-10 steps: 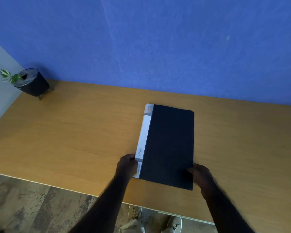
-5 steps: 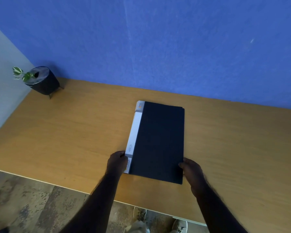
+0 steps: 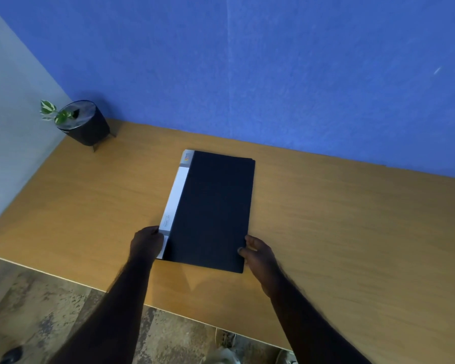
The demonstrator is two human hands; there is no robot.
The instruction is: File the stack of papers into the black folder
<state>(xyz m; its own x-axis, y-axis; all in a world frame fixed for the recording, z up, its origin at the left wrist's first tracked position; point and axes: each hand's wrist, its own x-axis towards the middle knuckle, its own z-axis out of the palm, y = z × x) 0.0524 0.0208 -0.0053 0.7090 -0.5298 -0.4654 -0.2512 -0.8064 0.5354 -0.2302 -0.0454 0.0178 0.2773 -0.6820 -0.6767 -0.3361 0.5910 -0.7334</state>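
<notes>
A closed black folder (image 3: pixel 213 208) with a white and grey spine strip on its left lies flat on the wooden table (image 3: pixel 339 219). My left hand (image 3: pixel 146 243) rests curled against the near left corner at the spine. My right hand (image 3: pixel 259 254) touches the near right corner, thumb on the cover's edge. No loose papers are visible; whether any are inside the folder cannot be told.
A dark round pot with a small green plant (image 3: pixel 83 122) stands at the table's far left corner. A blue wall (image 3: pixel 273 74) runs behind the table. The table's near edge is just below my forearms, with floor and shoes beneath.
The view has swung, so the folder appears further left in the frame. Both hands stay at the folder's near corners; my right hand's fingers have spread a little along the edge.
</notes>
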